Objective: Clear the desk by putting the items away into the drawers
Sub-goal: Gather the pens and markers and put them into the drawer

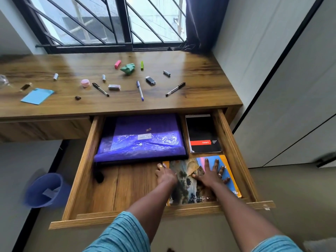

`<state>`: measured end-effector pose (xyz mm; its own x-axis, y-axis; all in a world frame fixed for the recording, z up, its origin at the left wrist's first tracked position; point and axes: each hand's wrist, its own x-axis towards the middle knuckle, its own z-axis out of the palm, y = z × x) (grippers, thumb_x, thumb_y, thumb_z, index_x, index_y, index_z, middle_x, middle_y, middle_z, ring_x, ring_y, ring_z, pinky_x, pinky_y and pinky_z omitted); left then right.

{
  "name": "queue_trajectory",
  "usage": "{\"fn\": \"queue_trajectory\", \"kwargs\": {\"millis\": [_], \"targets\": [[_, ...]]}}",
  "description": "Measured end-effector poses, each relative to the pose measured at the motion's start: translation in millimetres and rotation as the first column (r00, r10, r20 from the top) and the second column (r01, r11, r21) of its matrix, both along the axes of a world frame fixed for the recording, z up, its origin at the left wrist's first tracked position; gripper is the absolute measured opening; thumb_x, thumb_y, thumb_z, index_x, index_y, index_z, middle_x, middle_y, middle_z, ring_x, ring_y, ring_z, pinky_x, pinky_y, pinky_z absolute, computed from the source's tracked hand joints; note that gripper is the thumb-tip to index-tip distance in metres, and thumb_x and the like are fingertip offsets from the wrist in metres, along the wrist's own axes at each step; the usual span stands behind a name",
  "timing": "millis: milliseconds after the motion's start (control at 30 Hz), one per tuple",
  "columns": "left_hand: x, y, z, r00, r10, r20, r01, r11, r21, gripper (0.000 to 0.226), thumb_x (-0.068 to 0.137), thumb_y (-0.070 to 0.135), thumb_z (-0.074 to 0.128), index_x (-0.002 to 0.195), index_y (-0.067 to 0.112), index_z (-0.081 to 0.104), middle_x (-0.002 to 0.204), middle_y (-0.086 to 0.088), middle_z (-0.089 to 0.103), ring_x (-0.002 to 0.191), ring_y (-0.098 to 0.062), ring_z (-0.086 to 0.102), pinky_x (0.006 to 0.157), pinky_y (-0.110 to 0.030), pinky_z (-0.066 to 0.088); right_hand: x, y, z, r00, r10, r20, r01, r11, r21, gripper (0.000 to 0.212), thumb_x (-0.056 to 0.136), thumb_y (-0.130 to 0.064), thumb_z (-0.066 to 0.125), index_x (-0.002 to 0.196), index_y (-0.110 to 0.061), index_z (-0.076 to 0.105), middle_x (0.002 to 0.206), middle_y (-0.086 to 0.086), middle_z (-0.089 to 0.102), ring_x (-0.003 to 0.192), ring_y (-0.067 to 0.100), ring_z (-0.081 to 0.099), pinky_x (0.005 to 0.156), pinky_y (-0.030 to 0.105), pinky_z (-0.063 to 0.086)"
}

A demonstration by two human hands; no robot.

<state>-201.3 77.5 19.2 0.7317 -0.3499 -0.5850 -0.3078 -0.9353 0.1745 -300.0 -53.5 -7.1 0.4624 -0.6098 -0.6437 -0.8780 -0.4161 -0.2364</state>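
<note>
My colourful book [189, 186] lies flat in the open drawer's [81, 179] front right corner; pens [140, 90] scattered across the desk [200, 84].

Three pens [100, 89], three batteries [55, 76], two erasers [117, 64].

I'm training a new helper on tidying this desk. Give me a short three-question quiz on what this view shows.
1. True or false: the drawer is pulled open.
2. What are the left hand and right hand pressing on? A) the purple folder B) the picture book C) the black spiral notepad
3. Fill in: the blue-capped pen lies on the desk between two ____ pens.

Key: 1 true; 2 B, both palms lie flat on its cover at the drawer's front right; 3 black.
</note>
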Motion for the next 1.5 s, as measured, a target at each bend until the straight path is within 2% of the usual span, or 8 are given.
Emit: {"fn": "queue_trajectory", "kwargs": {"millis": [100, 233, 333, 433, 900, 1167, 1300, 1500], "targets": [[6.9, 0.2, 5.1, 1.0, 0.017, 0.015, -0.018, 0.999, 0.047, 0.065, 0.096, 0.03, 0.047, 0.149, 0.005, 0.018, 0.154, -0.016, 0.016, 0.136, -0.03, 0.027, 0.108, -0.036, 0.035, 3.4, 0.2, 7.5, 1.0, -0.012, -0.005, 0.011, 1.0, -0.01, 0.101, 0.081, -0.065, 0.053, 0.149, -0.031, -0.013, 0.152, 0.01, -0.032, 0.141, 0.038, -0.022, 0.111, 0.061, -0.004], [30.6, -7.3, 28.9, 0.997, 0.006, 0.074, -0.005, 1.0, -0.018, 0.035, 0.092, 0.018, 0.047, 0.126, 0.013, 0.057, 0.131, -0.005, 0.056, 0.12, -0.023, 0.056, 0.092, -0.031, 0.048, 17.7, -0.2, 22.9, 0.999, -0.014, 0.05, 0.022, 0.986, -0.165, 0.07, 0.091, -0.058, 0.041, 0.147, -0.018, 0.027, 0.158, 0.013, 0.007, 0.145, 0.034, 0.008, 0.113, 0.056, 0.011], [62.5, -11.3, 58.1, 0.989, 0.018, 0.145, -0.009, 0.998, -0.062, 0.034, 0.09, 0.019, 0.046, 0.122, 0.014, 0.058, 0.129, -0.005, 0.057, 0.118, -0.025, 0.058, 0.09, -0.032, 0.047, 42.0, -2.6, 46.8, 0.986, -0.015, 0.166, 0.063, 0.956, -0.288, 0.047, 0.096, -0.047, 0.041, 0.121, -0.01, 0.056, 0.135, 0.015, 0.049, 0.123, 0.032, 0.048, 0.101, 0.043, 0.036], [101.3, -14.6, 86.3, 0.967, 0.112, 0.228, -0.077, 0.984, -0.159, 0.035, 0.09, 0.019, 0.046, 0.121, 0.009, 0.058, 0.127, -0.009, 0.058, 0.115, -0.03, 0.058, 0.088, -0.035, 0.047, 74.0, -8.0, 74.2, 0.952, -0.014, 0.305, 0.13, 0.922, -0.364, 0.035, 0.095, -0.034, 0.045, 0.109, -0.007, 0.063, 0.116, 0.015, 0.063, 0.108, 0.032, 0.06, 0.086, 0.035, 0.046], [273.8, -48.0, 128.6, 0.926, 0.258, 0.275, -0.163, 0.932, -0.324, 0.034, 0.094, 0.021, 0.047, 0.123, 0.005, 0.056, 0.129, -0.016, 0.054, 0.119, -0.034, 0.055, 0.093, -0.034, 0.047, 247.5, -61.5, 130.5, 0.872, 0.185, 0.454, 0.014, 0.916, -0.401, 0.03, 0.093, -0.023, 0.048, 0.115, -0.011, 0.065, 0.12, 0.016, 0.062, 0.113, 0.031, 0.057, 0.092, 0.033, 0.045], [332.3, -93.6, 111.4, 0.933, 0.267, 0.239, -0.166, 0.913, -0.372, 0.046, 0.096, 0.024, 0.052, 0.136, 0.004, 0.043, 0.123, -0.015, 0.059, 0.111, -0.03, 0.06, 0.087, -0.034, 0.049, 321.2, -87.2, 124.6, 0.864, 0.045, 0.502, 0.151, 0.927, -0.343, 0.035, 0.094, -0.031, 0.049, 0.111, -0.006, 0.065, 0.117, 0.019, 0.062, 0.112, 0.035, 0.057, 0.09, 0.036, 0.045], [343.3, -95.9, 95.4, 0.935, 0.268, 0.232, -0.162, 0.905, -0.393, 0.04, 0.093, 0.031, 0.057, 0.119, 0.001, 0.057, 0.119, -0.018, 0.061, 0.108, -0.032, 0.061, 0.083, -0.033, 0.049, 340.5, -92.9, 119.3, 0.881, -0.026, 0.472, 0.203, 0.923, -0.327, 0.039, 0.095, -0.037, 0.048, 0.11, -0.005, 0.065, 0.115, 0.02, 0.064, 0.11, 0.035, 0.06, 0.087, 0.038, 0.047], [345.9, -77.9, 88.8, 0.932, 0.237, 0.273, -0.138, 0.931, -0.339, 0.034, 0.095, 0.012, 0.051, 0.127, 0.001, 0.052, 0.121, -0.017, 0.058, 0.11, -0.033, 0.06, 0.088, -0.034, 0.049, 347.9, -80.3, 114.4, 0.912, -0.198, 0.359, 0.31, 0.907, -0.287, 0.037, 0.097, -0.014, 0.036, 0.123, 0.0, 0.057, 0.13, 0.017, 0.057, 0.122, 0.035, 0.052, 0.095, 0.038, 0.043]]}}
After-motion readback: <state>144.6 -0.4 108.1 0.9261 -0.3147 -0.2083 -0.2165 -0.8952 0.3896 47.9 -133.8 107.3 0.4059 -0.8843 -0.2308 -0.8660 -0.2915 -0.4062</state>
